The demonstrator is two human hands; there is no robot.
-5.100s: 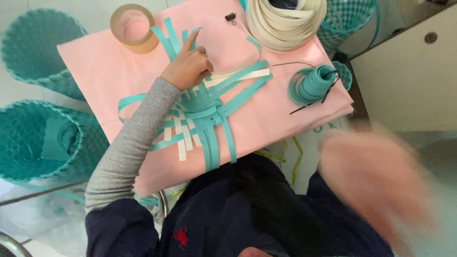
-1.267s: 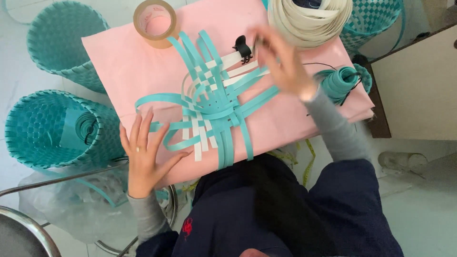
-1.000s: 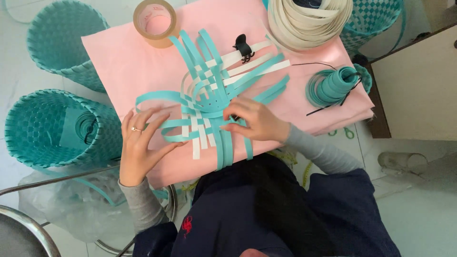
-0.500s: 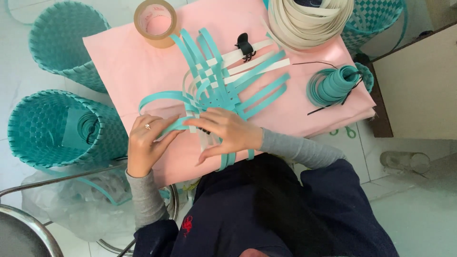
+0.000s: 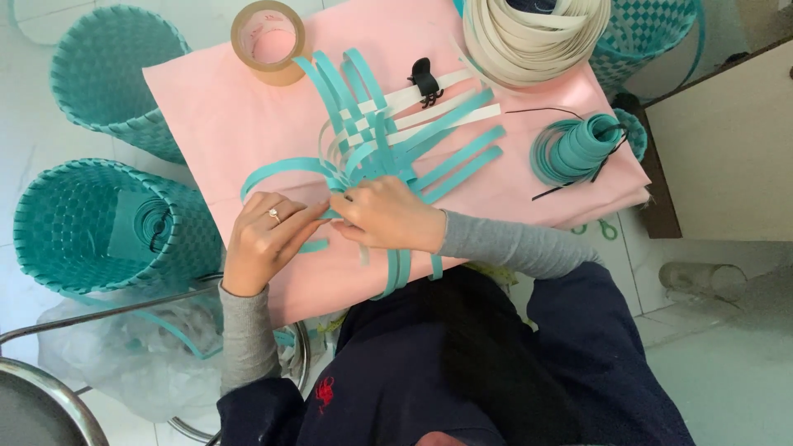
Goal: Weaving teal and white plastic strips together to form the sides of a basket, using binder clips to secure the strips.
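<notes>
Both hands pinch the woven teal strips (image 5: 388, 149): left hand (image 5: 264, 239) steadies a strip, right hand (image 5: 388, 216) presses the crossing; keeping strips flat and snug matters.

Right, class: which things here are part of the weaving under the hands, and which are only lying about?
In use:
left hand
right hand
woven strip mat
pink cloth

Lying about:
tape roll
black clip
cream strip coil
teal strip coil
two teal baskets
</notes>
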